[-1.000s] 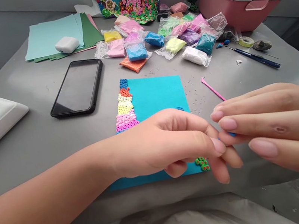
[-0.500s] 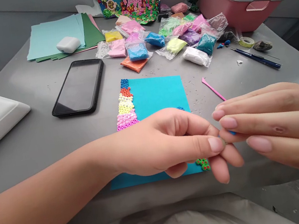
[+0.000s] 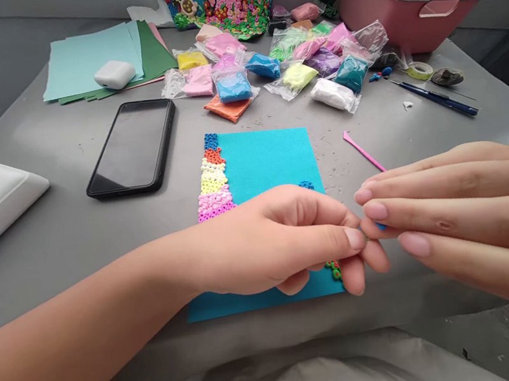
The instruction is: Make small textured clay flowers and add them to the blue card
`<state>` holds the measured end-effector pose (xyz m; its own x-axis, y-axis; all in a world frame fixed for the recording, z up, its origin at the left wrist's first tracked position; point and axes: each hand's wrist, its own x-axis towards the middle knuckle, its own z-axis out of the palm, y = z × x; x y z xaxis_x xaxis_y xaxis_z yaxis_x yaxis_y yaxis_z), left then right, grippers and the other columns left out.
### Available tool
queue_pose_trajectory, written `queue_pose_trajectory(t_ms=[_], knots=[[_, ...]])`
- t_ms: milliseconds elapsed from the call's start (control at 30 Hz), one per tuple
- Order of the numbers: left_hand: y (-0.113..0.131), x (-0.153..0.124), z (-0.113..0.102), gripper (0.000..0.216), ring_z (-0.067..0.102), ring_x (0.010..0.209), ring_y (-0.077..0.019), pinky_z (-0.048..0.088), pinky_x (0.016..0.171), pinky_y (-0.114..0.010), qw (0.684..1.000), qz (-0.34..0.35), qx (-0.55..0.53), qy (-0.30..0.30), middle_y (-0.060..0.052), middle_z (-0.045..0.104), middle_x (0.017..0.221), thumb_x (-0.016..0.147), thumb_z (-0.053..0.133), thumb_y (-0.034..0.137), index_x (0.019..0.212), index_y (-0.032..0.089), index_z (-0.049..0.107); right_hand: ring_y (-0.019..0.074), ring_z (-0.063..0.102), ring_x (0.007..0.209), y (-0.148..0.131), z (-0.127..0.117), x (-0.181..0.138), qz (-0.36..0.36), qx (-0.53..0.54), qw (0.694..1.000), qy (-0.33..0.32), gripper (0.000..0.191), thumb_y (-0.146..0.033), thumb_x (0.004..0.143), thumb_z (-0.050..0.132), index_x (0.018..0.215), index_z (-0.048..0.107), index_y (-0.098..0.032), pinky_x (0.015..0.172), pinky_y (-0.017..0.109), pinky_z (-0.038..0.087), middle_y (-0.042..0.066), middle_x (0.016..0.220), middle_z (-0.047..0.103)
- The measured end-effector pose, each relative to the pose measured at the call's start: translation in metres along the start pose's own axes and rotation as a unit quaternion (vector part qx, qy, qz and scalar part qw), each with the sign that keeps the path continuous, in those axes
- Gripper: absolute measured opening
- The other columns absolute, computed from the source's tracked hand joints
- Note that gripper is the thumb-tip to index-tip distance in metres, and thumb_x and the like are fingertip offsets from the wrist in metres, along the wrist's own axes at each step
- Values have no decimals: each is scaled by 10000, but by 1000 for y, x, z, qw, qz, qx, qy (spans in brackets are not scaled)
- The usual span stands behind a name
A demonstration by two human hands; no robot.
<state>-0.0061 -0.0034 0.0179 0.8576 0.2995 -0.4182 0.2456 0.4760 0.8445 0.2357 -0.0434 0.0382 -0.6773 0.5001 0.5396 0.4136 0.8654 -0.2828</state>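
Where fingertips met over the turquoise felt sheet (image 3: 264, 160), left hand (image 3: 272, 242) pinched a small blue bit (image 3: 381, 226); right hand (image 3: 461, 215) fingers lay straight, pressed together over it, thumb hidden.

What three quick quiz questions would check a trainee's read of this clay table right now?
1. True or false: the phone lies off the turquoise sheet, to its left.
2. The bit pinched at the fingertips of the right hand is: A red, B blue, C white?
3. Fill in: the pink stick lies on the table to the sheet's ___.
Key: 1 true; 2 B; 3 right.
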Motion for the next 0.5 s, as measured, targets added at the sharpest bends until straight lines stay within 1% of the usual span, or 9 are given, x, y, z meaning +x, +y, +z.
queue_pose_trajectory(t_ms=[133, 200, 300, 367, 400, 467, 500], knots=[[1, -1, 3, 145, 431, 586, -68, 347, 504, -191, 999, 2, 39, 36, 55, 613, 729, 957, 702, 270, 837, 190, 708, 215, 870, 998, 0, 1, -2, 3, 3, 1000, -18, 173, -222, 994, 747, 850, 708, -312, 960, 289, 734, -5, 986, 854], [-1, 0, 4, 158, 442, 591, -68, 344, 513, -201, 997, 27, 58, 48, 53, 601, 720, 963, 663, 249, 824, 188, 707, 215, 871, 1009, -3, 0, -3, 7, 8, 1000, -21, 175, -213, 1002, 730, 856, 710, -309, 968, 285, 730, -3, 989, 858], [-5, 3, 5, 179, 474, 621, -63, 335, 532, -214, 994, 69, 63, 49, 51, 579, 714, 950, 633, 200, 779, 179, 681, 228, 873, 1015, -2, 1, -4, 19, -3, 1000, -20, 163, -227, 1017, 710, 879, 717, -315, 961, 299, 736, 4, 992, 866], [-7, 5, 5, 185, 471, 632, -64, 335, 555, -224, 994, 82, 53, 49, 52, 559, 710, 935, 633, 200, 753, 178, 659, 237, 875, 995, 5, 6, -8, 9, -18, 1000, -5, 148, -250, 1022, 712, 892, 717, -321, 934, 304, 744, 10, 976, 864], [-8, 5, 6, 188, 460, 629, -64, 337, 568, -230, 994, 84, 49, 50, 52, 551, 708, 930, 633, 205, 744, 178, 650, 234, 877, 969, 10, 10, -10, -11, -22, 1000, 15, 145, -261, 1021, 718, 890, 713, -324, 909, 295, 746, 7, 954, 859], [-8, 5, 7, 190, 443, 631, -70, 339, 592, -244, 994, 80, 52, 54, 51, 543, 716, 923, 629, 214, 737, 181, 637, 216, 876, 902, 19, 20, -17, -74, -16, 995, 62, 133, -288, 1017, 735, 895, 709, -331, 857, 263, 745, -6, 918, 850], [-7, 4, 8, 196, 432, 637, -78, 333, 597, -253, 994, 75, 63, 57, 48, 533, 718, 926, 625, 225, 734, 184, 625, 214, 875, 888, 22, 24, -20, -81, -23, 993, 79, 121, -283, 1005, 755, 904, 713, -334, 842, 255, 744, -8, 914, 849]])
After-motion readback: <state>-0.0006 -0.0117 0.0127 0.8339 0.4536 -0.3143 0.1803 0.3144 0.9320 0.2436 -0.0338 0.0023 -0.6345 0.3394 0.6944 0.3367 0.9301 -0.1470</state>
